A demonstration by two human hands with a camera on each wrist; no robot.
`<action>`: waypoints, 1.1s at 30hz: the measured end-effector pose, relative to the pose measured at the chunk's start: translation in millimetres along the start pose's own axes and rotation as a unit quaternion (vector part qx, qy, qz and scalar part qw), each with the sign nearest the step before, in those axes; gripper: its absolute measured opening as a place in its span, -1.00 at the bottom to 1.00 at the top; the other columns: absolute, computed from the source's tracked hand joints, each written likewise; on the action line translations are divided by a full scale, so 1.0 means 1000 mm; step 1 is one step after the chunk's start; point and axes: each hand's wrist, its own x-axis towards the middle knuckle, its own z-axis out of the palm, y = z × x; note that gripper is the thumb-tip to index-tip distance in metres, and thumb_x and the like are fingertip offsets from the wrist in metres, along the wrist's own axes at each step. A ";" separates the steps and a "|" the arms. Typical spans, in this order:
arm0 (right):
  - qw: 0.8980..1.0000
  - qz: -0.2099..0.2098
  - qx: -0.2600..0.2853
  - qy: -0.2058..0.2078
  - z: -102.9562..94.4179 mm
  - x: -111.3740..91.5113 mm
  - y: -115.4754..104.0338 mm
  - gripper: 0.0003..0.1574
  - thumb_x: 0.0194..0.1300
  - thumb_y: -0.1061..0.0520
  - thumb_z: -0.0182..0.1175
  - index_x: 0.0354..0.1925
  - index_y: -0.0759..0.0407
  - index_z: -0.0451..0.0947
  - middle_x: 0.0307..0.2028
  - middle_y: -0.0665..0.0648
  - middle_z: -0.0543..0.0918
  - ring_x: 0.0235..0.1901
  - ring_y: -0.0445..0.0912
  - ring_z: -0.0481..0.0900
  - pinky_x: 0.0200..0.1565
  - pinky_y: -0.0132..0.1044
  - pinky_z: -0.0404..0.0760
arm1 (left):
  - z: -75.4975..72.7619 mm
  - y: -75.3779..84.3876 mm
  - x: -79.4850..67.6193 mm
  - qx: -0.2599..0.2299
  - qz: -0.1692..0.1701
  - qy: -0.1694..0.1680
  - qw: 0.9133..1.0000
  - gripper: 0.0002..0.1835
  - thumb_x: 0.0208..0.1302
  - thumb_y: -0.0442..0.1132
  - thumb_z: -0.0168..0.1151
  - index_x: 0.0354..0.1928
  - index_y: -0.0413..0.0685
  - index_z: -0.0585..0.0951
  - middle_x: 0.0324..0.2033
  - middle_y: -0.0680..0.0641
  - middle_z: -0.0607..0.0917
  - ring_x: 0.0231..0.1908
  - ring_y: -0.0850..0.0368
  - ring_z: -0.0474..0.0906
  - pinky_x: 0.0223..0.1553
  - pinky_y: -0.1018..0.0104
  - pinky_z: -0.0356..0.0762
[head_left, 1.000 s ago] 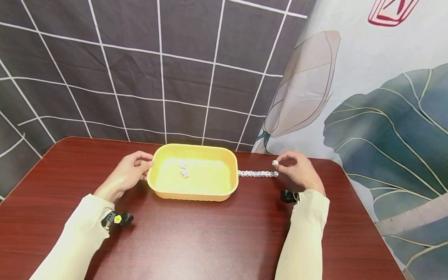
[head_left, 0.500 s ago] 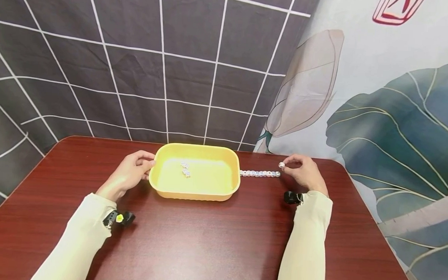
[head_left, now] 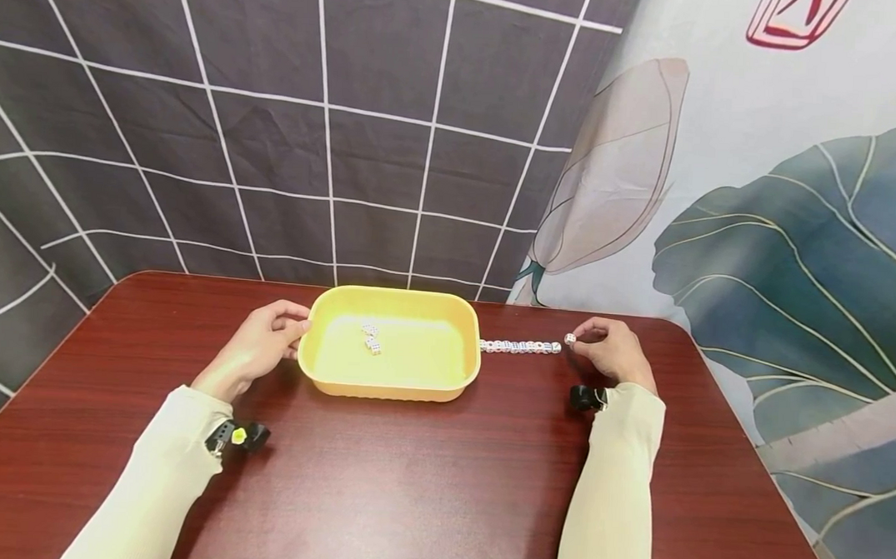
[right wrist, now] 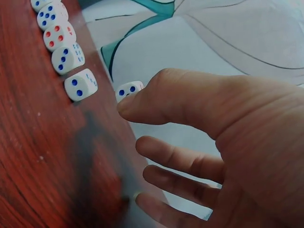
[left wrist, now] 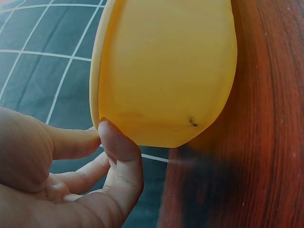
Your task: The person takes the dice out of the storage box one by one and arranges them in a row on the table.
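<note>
Right of centre, the right hand (head_left: 612, 353) pinches a die (head_left: 570, 339) just beyond the near-hand end of the dice row (head_left: 520, 347); lengthening the row seems in hand, calling for lowering and aligning. Left of centre, the left hand (head_left: 259, 343) pinches the yellow basin (head_left: 386, 391) by its rim.

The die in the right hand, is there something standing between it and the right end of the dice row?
Nothing visible: the right hand pinches the die just past the right end of the dice row, and in the head view only table shows in the gap.
</note>
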 end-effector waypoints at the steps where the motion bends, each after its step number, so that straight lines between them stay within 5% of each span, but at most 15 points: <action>1: 1.000 -0.001 0.001 -0.001 0.001 0.000 0.001 -0.77 0.32 0.11 0.35 -0.10 0.19 0.69 -0.05 0.31 0.73 -0.11 0.10 0.56 -0.14 -0.22 0.46 | 0.000 0.000 0.000 -0.001 0.000 0.000 1.000 -0.61 0.53 -0.33 0.08 0.25 -0.45 0.40 -0.25 -0.17 0.65 -0.45 0.28 0.53 -0.35 0.42 0.65; 18: 1.000 -0.012 -0.009 -0.010 0.008 0.005 0.002 -0.85 0.26 0.20 0.36 -0.19 0.22 0.72 -0.16 0.25 0.76 -0.24 0.01 0.54 -0.23 -0.27 0.47 | 0.000 -0.001 0.000 -0.001 0.003 0.001 1.000 -0.61 0.52 -0.34 0.08 0.25 -0.45 0.41 -0.25 -0.17 0.65 -0.44 0.29 0.54 -0.33 0.41 0.66; 28: 1.000 0.000 -0.001 -0.021 0.010 0.005 -0.001 -0.85 0.26 0.19 0.35 -0.18 0.20 0.73 -0.11 0.30 0.73 0.08 0.20 0.28 -0.03 -0.07 0.36 | 0.000 0.000 0.000 0.002 0.003 0.002 1.000 -0.62 0.53 -0.34 0.08 0.25 -0.45 0.41 -0.25 -0.18 0.65 -0.44 0.29 0.53 -0.33 0.41 0.65; 33: 1.000 0.001 0.000 -0.023 0.009 0.004 -0.002 -0.80 0.25 0.21 0.35 -0.13 0.19 0.72 -0.05 0.30 0.75 0.04 0.18 0.39 -0.07 -0.14 0.42 | 0.000 0.000 -0.001 0.002 0.004 0.001 1.000 -0.62 0.53 -0.34 0.07 0.25 -0.45 0.41 -0.24 -0.20 0.65 -0.44 0.28 0.53 -0.34 0.43 0.64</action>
